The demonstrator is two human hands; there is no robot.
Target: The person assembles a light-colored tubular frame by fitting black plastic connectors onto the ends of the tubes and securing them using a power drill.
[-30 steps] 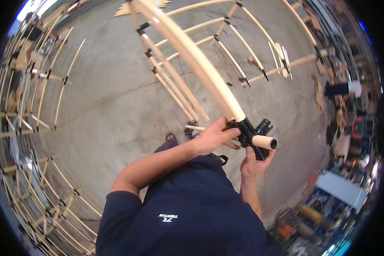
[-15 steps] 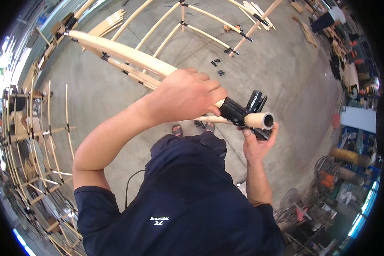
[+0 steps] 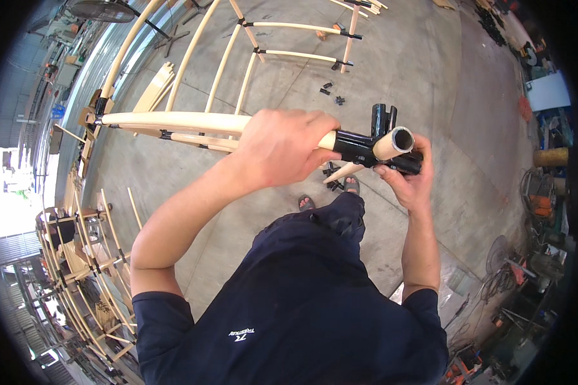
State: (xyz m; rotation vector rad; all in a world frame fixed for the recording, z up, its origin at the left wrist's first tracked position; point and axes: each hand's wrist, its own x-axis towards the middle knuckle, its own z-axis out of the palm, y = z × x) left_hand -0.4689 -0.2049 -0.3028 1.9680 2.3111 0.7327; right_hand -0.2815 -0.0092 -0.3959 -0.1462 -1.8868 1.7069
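Observation:
My left hand is wrapped round a cream-coloured pipe near its right end. That end sits in a black pipe joint with several sockets, one of them pointing away from me. A second cream pipe passes through the joint, its hollow cut end tilted up toward me. My right hand grips the joint from the right, thumb below and fingers partly hidden behind it. Leftward, the held pipe runs to another black joint on a frame of similar pipes.
Beyond my hands stands the pipe frame. Loose black joints lie on the concrete floor, some near my feet. At left is another pipe rack; a large fan is at upper left. Equipment and clutter line the right side.
My view has turned, so the frame and rack appear shifted. The joint and pipe end have tilted, the hollow end now pointing more upward. Both hands keep their hold.

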